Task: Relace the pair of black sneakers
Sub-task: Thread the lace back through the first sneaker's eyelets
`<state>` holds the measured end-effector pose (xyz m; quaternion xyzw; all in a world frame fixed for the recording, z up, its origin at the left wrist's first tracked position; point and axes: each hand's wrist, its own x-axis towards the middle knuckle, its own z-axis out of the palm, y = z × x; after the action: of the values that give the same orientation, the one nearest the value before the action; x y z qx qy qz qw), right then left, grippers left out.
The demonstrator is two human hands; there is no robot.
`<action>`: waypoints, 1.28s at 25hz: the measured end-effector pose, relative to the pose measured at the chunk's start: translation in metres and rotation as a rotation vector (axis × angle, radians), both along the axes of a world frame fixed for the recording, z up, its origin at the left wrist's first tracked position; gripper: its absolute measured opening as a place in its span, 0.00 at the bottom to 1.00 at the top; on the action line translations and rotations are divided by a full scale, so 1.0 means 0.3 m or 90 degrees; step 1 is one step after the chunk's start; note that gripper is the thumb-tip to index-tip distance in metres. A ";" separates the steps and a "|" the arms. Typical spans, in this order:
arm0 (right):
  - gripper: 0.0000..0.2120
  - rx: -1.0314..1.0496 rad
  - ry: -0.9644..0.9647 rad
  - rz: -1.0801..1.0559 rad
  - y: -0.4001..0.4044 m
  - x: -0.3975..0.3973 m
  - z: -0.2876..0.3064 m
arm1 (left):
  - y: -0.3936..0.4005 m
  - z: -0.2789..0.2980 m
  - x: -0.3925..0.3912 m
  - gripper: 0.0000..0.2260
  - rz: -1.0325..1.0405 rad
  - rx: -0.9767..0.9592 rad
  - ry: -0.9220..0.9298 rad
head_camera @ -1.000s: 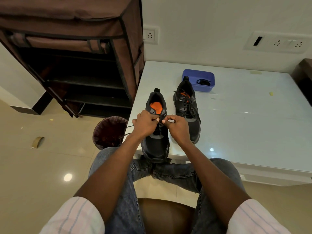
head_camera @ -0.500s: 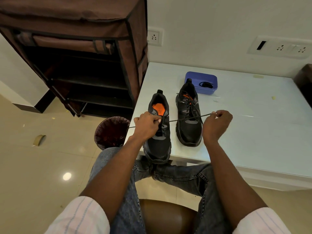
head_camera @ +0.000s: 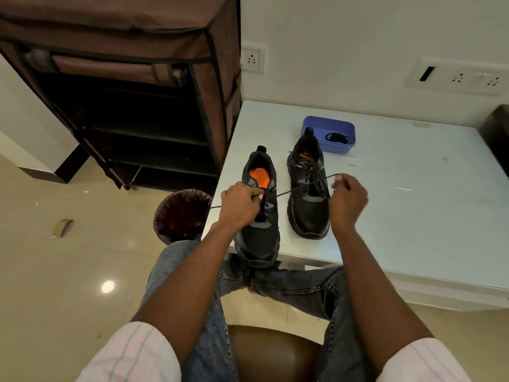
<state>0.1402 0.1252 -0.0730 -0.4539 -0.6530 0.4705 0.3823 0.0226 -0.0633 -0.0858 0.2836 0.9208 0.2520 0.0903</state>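
We record one white table (head_camera: 413, 216) bearing two black sneakers, the left sneaker (head_camera: 260, 216) overhanging its near edge, the right sneaker (head_camera: 309, 194) beside it, and a blue tray (head_camera: 329, 133) behind.

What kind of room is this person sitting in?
Probably a home, perhaps a bedroom or entry area. A fabric shoe rack stands beside a white table, wall sockets sit above it, and a lined bin stands on a tiled floor.

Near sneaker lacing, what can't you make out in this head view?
- Near sneaker eyelets: covered by left hand.
- Lace end: hidden inside right hand pinch.
- Dark item in blue tray: too small to identify.
- Bin contents: too dark.
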 end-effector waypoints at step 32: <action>0.08 0.237 -0.249 0.451 -0.182 -0.058 -0.102 | -0.061 0.035 0.006 0.08 0.027 -0.062 -0.193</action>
<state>0.1228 0.0706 -0.1037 -0.2063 -0.9019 0.3518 0.1422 0.0245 -0.0815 -0.0753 0.2179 0.9135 0.2489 0.2369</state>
